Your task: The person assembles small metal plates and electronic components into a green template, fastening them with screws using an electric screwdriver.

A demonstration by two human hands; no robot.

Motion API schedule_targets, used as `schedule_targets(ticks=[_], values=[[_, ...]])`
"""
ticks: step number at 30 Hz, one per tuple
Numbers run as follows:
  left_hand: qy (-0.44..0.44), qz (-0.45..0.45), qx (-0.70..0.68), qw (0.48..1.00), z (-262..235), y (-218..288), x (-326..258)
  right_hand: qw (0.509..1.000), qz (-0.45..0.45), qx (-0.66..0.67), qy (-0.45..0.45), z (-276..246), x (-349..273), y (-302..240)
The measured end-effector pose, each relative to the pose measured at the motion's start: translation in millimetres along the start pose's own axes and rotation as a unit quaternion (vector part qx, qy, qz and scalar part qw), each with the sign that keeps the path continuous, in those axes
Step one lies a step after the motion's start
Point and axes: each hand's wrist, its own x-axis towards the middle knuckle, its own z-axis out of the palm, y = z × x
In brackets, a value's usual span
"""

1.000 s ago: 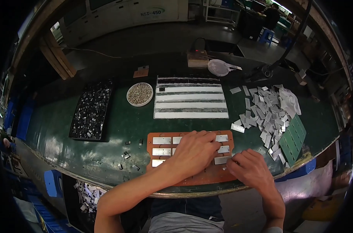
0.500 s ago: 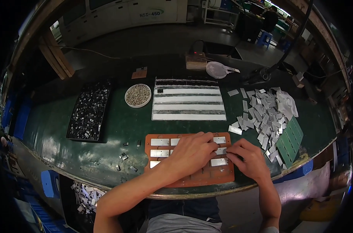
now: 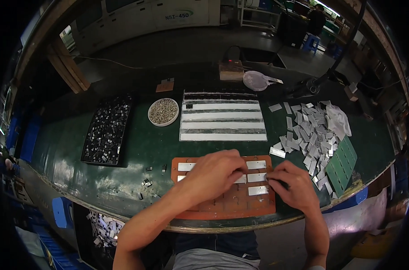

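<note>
An orange-brown fixture board (image 3: 213, 210) lies at the bench's near edge, with rows of thin silver metal plates set on it. My left hand (image 3: 218, 173) reaches across the board from the left, fingers curled down by a plate in the middle column. The palm hides several plates, and whatever its fingertips may hold is out of sight. At the board's right side, my right hand (image 3: 293, 183) pinches at the right end of a metal plate (image 3: 256, 177) in the middle row. That plate lies flat on the board.
Loose silver plates (image 3: 306, 130) are heaped at right, beside a white cloth (image 3: 337, 119) and a green slotted panel (image 3: 342, 166). A white-striped board (image 3: 223, 126) lies beyond the fixture. Leftward stand a round dish of small parts (image 3: 163, 112) and a black tray of components (image 3: 106, 130).
My left hand has drawn a little leftward over the board, uncovering more of the right-hand plates. My right hand stays at the same plate end. The whole view has shifted slightly.
</note>
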Motion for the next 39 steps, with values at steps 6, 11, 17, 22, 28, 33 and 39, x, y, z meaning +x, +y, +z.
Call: schedule_targets(ticks=[6,11,17,22,28,33,39], values=[[0.006,-0.042,0.086,0.995,-29,-18,-21,0.936,0.111,-0.312,0.122,-23,-3,77],[0.011,-0.029,0.121,0.992,-27,-22,-22,0.950,0.143,-0.268,0.066,-30,-3,87],[-0.005,0.032,0.169,0.985,-30,-25,-21,0.950,0.160,-0.264,0.042,-39,7,86],[-0.035,0.039,0.169,0.984,-36,-24,-17,0.955,0.181,-0.217,0.087,-46,7,100],[-0.063,0.043,0.155,0.985,-34,-21,-11,0.959,0.124,-0.149,0.207,-44,-3,110],[-0.058,0.037,0.200,0.977,-34,-24,-15,0.954,0.076,-0.137,0.255,-50,-4,101],[-0.069,0.000,0.190,0.979,-36,-29,-16,0.962,0.121,0.028,0.243,-41,-16,79]])
